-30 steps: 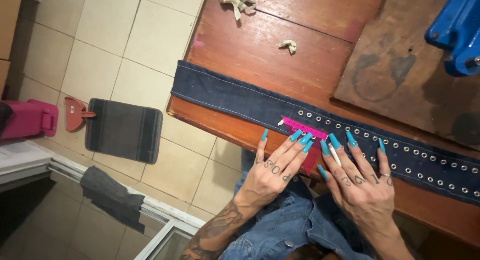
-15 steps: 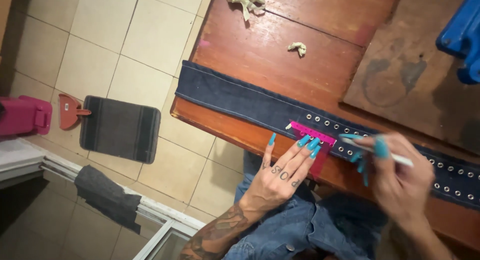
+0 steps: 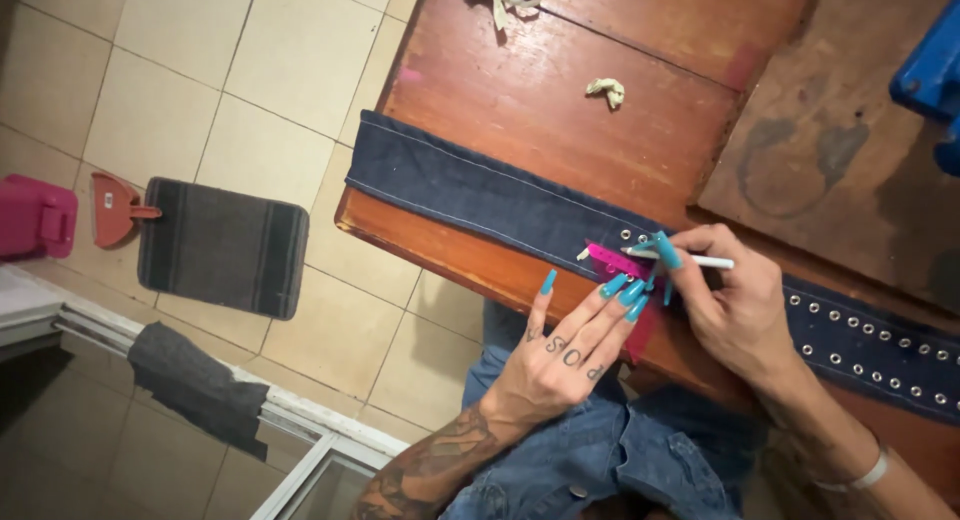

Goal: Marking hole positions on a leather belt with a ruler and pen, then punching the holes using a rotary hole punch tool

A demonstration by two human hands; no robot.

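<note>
Two rows of eyelets (image 3: 860, 355) already ran right of my pink ruler (image 3: 612, 260); leftward, denim strip (image 3: 470, 185) stayed bare. My left hand (image 3: 565, 355) lay flat on the ruler, my right hand (image 3: 735, 305) gripped a white pen (image 3: 700, 261).

A striped grey mat (image 3: 222, 245) lies on the tiled floor (image 3: 180, 70) beside what looks like a red dustpan (image 3: 112, 208).

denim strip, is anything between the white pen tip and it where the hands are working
Nothing visible. The right hand holds the white pen with its tip down at the denim strip, beside the pink ruler that the left hand pins flat. The exact contact point is too small to confirm.
</note>
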